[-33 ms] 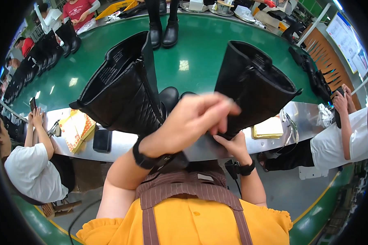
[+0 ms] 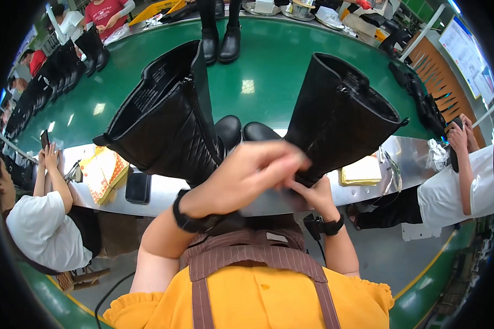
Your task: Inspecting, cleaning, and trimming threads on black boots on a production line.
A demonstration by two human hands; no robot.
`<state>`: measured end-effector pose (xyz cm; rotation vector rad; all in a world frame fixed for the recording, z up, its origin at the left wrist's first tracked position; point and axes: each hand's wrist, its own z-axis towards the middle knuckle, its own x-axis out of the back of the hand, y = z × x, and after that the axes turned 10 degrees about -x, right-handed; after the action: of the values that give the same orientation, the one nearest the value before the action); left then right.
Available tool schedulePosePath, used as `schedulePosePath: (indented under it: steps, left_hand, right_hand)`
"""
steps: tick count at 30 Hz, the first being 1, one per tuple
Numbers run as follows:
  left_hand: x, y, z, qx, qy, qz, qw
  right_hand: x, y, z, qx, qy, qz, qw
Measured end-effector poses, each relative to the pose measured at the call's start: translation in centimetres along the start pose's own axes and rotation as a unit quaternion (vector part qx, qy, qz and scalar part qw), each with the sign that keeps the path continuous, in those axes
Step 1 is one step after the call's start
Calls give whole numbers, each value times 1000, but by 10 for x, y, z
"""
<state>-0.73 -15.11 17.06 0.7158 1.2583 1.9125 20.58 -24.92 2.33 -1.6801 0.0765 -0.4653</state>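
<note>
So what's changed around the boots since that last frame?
The left hand has moved slightly down and left, baring the toe of the right boot; its fingers are blurred, so contact is unclear. That boot's top has shifted slightly right. The right hand at its ankle and the left boot look the same.

I'm seeing from the wearer's head through a wide fisheye, tilted down over the yellow shirt [image 2: 241, 290] and forward across the green tabletop [image 2: 263, 101]; the left hand [image 2: 252, 174] and right hand [image 2: 316, 196] fall close, near mid-frame.
</note>
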Motion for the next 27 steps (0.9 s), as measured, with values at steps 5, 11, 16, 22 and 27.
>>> schedulePosePath:
  steps: [5, 11, 16, 22, 27]
  left_hand:
    - [52, -12, -103, 282, -118, 383, 872]
    - [70, -83, -122, 111, 201, 340, 912]
    - [46, -128, -106, 97, 226, 228, 942]
    - [36, -95, -93, 31, 309, -258, 915]
    - [36, -99, -87, 77, 276, -323, 902]
  right_hand:
    - [28, -17, 5, -62, -98, 6, 993]
    - [9, -29, 25, -4, -114, -115, 987]
    - [-36, -19, 11, -62, -62, 61, 994]
    - [-40, -17, 4, -149, -83, 448, 878]
    - [-51, -49, 0, -123, -131, 461, 869]
